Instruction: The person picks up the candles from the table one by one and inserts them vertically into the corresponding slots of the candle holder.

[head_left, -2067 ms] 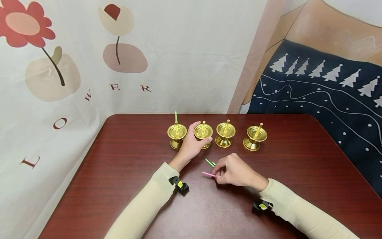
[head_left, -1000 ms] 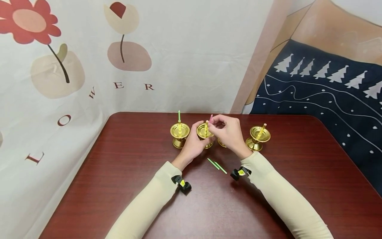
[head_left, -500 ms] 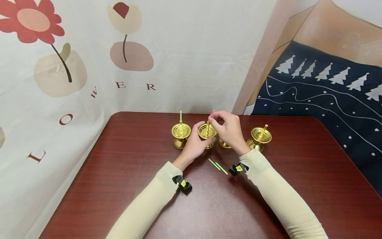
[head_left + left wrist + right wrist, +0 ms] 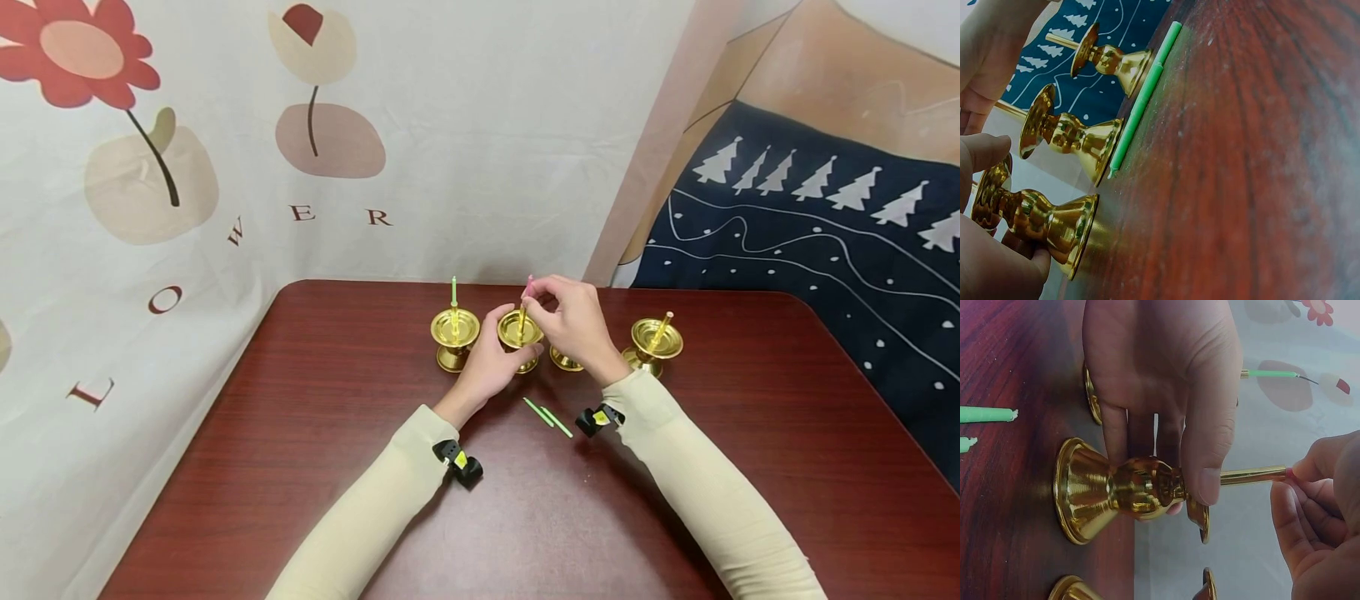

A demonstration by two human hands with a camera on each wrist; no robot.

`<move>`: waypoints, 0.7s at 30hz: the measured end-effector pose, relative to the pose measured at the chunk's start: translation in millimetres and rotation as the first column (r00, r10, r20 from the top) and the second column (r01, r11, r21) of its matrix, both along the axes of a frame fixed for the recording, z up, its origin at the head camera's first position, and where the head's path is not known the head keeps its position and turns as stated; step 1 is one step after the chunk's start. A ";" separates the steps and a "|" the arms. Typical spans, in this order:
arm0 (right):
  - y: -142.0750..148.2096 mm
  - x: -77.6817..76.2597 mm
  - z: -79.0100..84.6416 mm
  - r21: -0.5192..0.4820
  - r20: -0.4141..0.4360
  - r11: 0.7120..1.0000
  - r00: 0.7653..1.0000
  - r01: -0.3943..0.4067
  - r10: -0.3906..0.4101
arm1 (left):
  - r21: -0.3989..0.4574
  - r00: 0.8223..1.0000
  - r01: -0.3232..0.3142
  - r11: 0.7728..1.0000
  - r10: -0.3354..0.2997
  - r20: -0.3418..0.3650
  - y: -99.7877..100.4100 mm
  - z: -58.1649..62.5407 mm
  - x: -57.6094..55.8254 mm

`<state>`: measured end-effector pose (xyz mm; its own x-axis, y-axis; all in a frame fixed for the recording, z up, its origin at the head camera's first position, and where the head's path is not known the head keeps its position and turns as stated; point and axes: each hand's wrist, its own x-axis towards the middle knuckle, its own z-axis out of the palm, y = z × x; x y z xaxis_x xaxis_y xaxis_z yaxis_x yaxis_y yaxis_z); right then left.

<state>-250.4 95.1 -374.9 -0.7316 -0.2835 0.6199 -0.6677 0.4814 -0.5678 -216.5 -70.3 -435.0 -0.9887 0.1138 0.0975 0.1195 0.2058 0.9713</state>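
Note:
My left hand (image 4: 486, 365) grips a brass candle holder (image 4: 1082, 494), second from the left in the row, with thumb and fingers round its dish and stem. Over it my right hand (image 4: 579, 327) pinches a thin pink candle (image 4: 529, 286) between thumb and fingertips. In the right wrist view the candle's lower end meets the top of the holder's upright tube (image 4: 1254, 475); the fingers cover most of the candle. At the far left, another brass holder (image 4: 451, 359) carries an upright green candle (image 4: 453, 291).
Behind my right hand stands a third brass holder (image 4: 565, 361), mostly hidden. A fourth holder (image 4: 651, 342), its tube bare, is further right. Two green candles (image 4: 558, 424) lie on the dark red table (image 4: 360, 367) in front. A printed cloth (image 4: 465, 167) hangs behind.
My right hand has lifted the pink candle from beside the green ones, carried it to the second holder and turned it upright over the tube. My left hand keeps its hold.

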 end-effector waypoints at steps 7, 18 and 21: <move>0.9 -0.5 -0.1 0.011 -0.015 1.000 1.000 -0.011 0.011 | 0.017 1.000 0.000 1.000 0.000 -0.014 0.5 -0.7 0.1; 0.4 0.1 -1.3 0.009 -0.016 1.000 1.000 0.005 -0.005 | 0.016 1.000 0.008 1.000 -0.008 -0.027 0.1 -0.2 0.0; -0.2 1.6 -1.2 0.016 0.003 1.000 1.000 0.019 -0.019 | 0.008 1.000 0.007 1.000 -0.007 -0.021 -0.4 -1.2 0.2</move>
